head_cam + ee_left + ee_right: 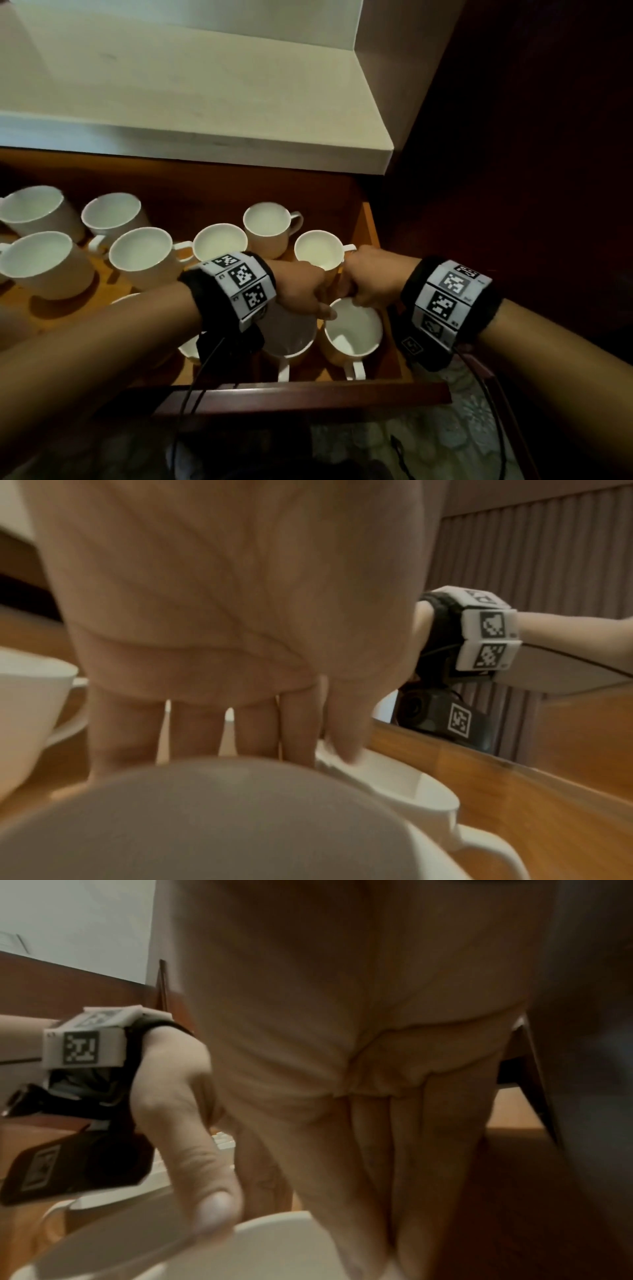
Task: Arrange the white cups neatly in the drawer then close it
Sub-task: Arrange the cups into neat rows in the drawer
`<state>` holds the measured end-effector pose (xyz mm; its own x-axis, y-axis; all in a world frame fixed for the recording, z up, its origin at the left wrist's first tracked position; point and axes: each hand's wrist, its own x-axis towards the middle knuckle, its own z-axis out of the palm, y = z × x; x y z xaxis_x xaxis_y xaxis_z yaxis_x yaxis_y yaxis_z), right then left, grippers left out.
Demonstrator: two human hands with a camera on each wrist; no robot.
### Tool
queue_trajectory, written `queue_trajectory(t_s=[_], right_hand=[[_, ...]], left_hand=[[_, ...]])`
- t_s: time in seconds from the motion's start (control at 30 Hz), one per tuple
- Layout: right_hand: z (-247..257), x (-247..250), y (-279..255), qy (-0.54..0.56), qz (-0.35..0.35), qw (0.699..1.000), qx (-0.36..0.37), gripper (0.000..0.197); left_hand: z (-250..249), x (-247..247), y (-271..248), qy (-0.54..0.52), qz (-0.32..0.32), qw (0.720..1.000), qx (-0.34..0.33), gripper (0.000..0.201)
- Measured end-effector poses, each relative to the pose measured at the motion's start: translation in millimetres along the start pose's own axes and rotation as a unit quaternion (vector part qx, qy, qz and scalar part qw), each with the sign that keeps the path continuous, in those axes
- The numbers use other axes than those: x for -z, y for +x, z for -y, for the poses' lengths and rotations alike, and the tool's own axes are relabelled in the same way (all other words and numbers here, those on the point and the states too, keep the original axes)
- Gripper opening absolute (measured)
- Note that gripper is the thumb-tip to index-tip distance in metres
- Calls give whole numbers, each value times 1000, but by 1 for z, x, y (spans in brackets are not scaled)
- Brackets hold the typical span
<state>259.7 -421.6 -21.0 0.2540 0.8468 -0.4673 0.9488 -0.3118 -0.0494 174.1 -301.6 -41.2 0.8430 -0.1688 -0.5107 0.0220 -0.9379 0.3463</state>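
Note:
Several white cups stand upright in an open wooden drawer (371,219). Both hands meet over the front right cup (356,337). My left hand (320,306) reaches across the front middle cup (291,342); its thumb lies on the front right cup's rim (421,796) with the index finger just outside, pinching it. The other left fingers (202,734) hang straight behind the middle cup (205,818). My right hand (358,294) has straight fingers (404,1164) running down that cup's far side (274,1253). Its thumb is hidden.
More cups stand behind and to the left (144,257), (270,229), (320,250), (41,263). A pale countertop (205,102) overhangs the drawer's back. The drawer's dark front rail (308,394) is near me. Dark cabinet wall stands to the right (513,137).

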Motion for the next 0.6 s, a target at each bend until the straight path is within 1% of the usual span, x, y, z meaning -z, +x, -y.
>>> queue_trajectory(t_s=[0.1,0.3,0.37,0.43,0.47,0.53,0.57,0.6], right_hand=[[0,1,1,2,17,1000,-10,20],[0,-1,4,-3,17,999,-26,11],[0,-1,4,-6,16,999,-34,14],[0,1,5,2,19,999,-42,24],[1,1,6,2,24,999,-44,24],[0,1,7,7,31,998,-51,10],[-2,1,7,22,32,998,-52,9],[-2,2,7,39,35,997,-59,16]], left_hand=[[-2,0,4,0,0,1000,9,36],[-7,5,5,13,5,1000,1,33],[-7,4,6,15,1,1000,1,34],[-5,3,6,12,1,1000,-1,34],[-5,2,5,12,4,1000,-2,35],[-1,3,2,14,17,1000,-1,37],[2,5,-1,15,25,1000,4,37],[7,8,-5,19,33,999,10,36]])
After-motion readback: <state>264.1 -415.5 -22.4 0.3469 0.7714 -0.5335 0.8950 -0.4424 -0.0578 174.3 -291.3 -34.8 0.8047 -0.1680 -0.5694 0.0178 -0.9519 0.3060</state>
